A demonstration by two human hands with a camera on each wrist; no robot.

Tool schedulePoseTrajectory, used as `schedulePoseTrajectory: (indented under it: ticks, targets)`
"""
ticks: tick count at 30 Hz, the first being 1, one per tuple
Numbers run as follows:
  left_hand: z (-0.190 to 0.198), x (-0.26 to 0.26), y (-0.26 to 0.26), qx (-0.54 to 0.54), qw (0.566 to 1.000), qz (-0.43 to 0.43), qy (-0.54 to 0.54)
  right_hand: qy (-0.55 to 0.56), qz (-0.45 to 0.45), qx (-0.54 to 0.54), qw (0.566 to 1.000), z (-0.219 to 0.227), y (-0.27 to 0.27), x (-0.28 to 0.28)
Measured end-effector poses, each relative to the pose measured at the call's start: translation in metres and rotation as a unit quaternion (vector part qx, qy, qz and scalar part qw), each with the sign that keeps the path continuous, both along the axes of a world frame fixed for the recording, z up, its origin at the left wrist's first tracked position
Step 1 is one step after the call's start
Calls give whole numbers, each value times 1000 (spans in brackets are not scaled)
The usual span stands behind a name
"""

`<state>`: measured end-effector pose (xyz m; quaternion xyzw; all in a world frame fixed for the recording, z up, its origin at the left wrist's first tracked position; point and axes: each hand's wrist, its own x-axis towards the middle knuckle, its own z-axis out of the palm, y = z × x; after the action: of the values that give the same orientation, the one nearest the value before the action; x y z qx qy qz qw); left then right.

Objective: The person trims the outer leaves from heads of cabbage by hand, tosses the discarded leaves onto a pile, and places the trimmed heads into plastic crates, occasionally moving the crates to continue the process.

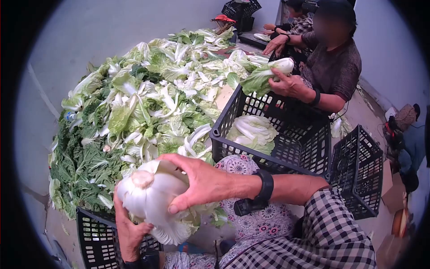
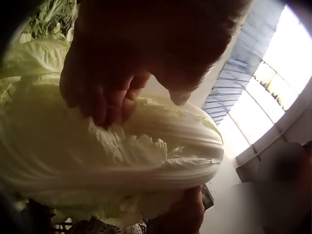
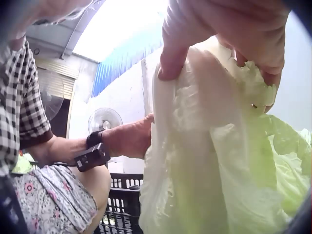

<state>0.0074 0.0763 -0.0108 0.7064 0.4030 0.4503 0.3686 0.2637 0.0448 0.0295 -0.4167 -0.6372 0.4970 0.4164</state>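
A napa cabbage [image 1: 154,197] with a pale cut base is held between both hands over the lap, its base tilted up toward the head camera. My right hand [image 1: 201,179] grips it from the upper right, thumb across the white ribs. From the lower left my left hand [image 1: 129,228] holds the other side. In the left wrist view the left fingers curl against the ribbed side of the cabbage [image 2: 161,156], where a leaf edge is torn. The right wrist view shows the right hand [image 3: 229,34] over its top, with loose green leaves hanging [image 3: 287,165].
A large heap of cabbage leaves [image 1: 148,112] lies ahead and left. To the right stands a black crate [image 1: 268,157] containing a cabbage [image 1: 253,132]; another crate [image 1: 358,175] is beyond it. Below left is a black crate [image 1: 96,242]. Opposite, a person [image 1: 333,67] holds a cabbage [image 1: 268,76].
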Motion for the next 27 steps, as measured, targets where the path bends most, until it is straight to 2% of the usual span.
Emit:
schedulePoseTrajectory:
  ticks: [2,7,8,9,10,13,17,19,21,22,23,24,26,27]
  targets:
    - [-8,2,-5,-136,989,-54,26,-19,43,6,999,2,-2,-5]
    - [8,6,-7,-147,989,-22,-26,34,65,19,997,-5,6,3]
    - [6,5,-6,-146,988,-19,-42,8,63,58,996,-8,7,6]
    - [2,-2,-3,-145,989,8,2,-15,62,96,993,-16,8,4]
    - [-2,-7,-2,-145,989,17,-25,-39,62,137,988,-20,10,4]
    - [-14,-16,3,-138,985,53,-89,-103,68,99,987,-22,11,15]
    - [-10,-14,3,-132,985,78,-81,-111,11,176,978,-15,9,20]
    - [-8,-9,1,-148,987,25,-62,-117,-2,245,962,-15,9,15]
    - [-7,-13,1,-175,985,-14,-1,-128,24,296,946,-23,12,6]
    - [5,2,-6,-181,982,-52,-13,-133,37,321,937,-27,15,3]
    - [2,1,-8,-204,975,-83,-29,-100,131,297,941,-32,17,3]
    - [0,2,-10,-227,966,-113,-46,-77,174,232,954,-29,14,3]
    - [4,5,-14,-228,968,-101,-30,-28,256,94,962,-21,7,4]
    - [4,3,-13,-216,972,-92,-13,-18,259,93,961,-19,8,4]
